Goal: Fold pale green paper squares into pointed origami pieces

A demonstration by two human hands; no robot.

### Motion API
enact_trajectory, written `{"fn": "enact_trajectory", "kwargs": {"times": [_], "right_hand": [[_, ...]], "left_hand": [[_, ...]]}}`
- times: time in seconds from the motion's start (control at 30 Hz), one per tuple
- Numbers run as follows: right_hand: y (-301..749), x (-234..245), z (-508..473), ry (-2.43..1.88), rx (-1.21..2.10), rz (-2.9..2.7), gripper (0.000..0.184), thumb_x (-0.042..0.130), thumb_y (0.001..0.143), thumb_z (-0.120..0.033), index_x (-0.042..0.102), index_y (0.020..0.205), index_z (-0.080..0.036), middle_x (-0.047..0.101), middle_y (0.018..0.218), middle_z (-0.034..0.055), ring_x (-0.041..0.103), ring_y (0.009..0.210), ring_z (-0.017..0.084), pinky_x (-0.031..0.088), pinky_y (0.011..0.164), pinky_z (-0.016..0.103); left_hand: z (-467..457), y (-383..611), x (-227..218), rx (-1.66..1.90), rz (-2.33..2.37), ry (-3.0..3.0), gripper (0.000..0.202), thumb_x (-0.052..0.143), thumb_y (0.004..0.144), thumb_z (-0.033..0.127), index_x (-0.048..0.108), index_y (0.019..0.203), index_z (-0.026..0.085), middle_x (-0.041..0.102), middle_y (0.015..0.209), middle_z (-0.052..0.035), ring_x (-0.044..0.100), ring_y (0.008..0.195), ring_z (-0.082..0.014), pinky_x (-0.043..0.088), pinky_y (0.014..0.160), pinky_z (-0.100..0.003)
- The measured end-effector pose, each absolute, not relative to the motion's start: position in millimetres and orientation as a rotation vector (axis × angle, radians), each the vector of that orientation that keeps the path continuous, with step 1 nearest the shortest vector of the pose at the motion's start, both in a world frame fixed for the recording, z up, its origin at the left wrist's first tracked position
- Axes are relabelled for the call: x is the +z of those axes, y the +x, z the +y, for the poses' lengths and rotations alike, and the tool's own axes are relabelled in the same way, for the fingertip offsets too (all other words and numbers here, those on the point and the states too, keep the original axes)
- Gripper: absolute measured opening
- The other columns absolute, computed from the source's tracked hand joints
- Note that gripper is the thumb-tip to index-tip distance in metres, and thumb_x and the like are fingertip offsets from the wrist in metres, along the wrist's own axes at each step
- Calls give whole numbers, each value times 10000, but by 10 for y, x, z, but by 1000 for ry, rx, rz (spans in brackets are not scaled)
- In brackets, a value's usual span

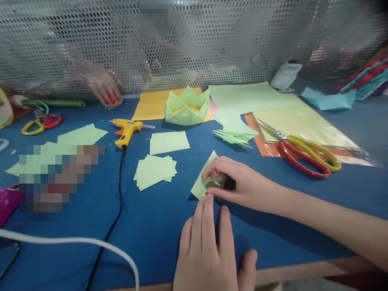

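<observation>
A small light-green piece of paper [200,184] lies tilted on the blue table. My right hand [233,180] comes in from the right, its fingers curled over this paper and its thumb at the paper's near edge. Stretched out flat from the front edge, my left hand [209,250] has its fingertips by the paper's near corner, close to the right thumb. Left of the hands are a stack of green paper pieces [156,171] and a green paper rectangle [169,142]. Several folded green paper pieces [235,137] lie just beyond my right hand.
A pointed green paper ring [188,115] stands at the back. Red-and-yellow scissors [303,155] lie right, on wrapped paper. A yellow glue gun [129,129] with a black cord [120,190] lies left. A white cable [75,241] crosses the front left, near another person's blurred arm [63,180].
</observation>
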State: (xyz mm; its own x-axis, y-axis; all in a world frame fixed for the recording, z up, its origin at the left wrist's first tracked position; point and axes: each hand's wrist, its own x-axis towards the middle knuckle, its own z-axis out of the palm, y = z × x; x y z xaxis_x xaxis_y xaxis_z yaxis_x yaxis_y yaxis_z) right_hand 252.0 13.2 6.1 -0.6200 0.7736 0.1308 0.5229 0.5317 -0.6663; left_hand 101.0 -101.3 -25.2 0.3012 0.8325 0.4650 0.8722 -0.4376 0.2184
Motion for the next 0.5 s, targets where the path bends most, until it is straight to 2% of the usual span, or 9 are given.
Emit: {"fn": "enact_trajectory", "kwargs": {"times": [0.27, 0.5], "right_hand": [[2514, 132, 104, -1051, 902, -2382, 185, 537, 867, -150, 558, 1039, -215, 571, 965, 48, 521, 892, 174, 480, 731, 288], [2545, 160, 107, -1058, 967, -2391, 118, 549, 885, -218, 576, 1000, -207, 580, 1035, 69, 544, 982, 194, 507, 802, 331]], "left_hand": [[-1031, 1006, -258, -771, -1621, -2486, 402, 391, 976, 385, 558, 1258, 152, 529, 1385, -129, 499, 1254, -290, 426, 926, -398], [-1028, 1001, -256, -732, -1659, -2493, 451, 336, 988, 455, 562, 1257, 172, 524, 1396, -119, 496, 1255, -287, 418, 912, -400]]}}
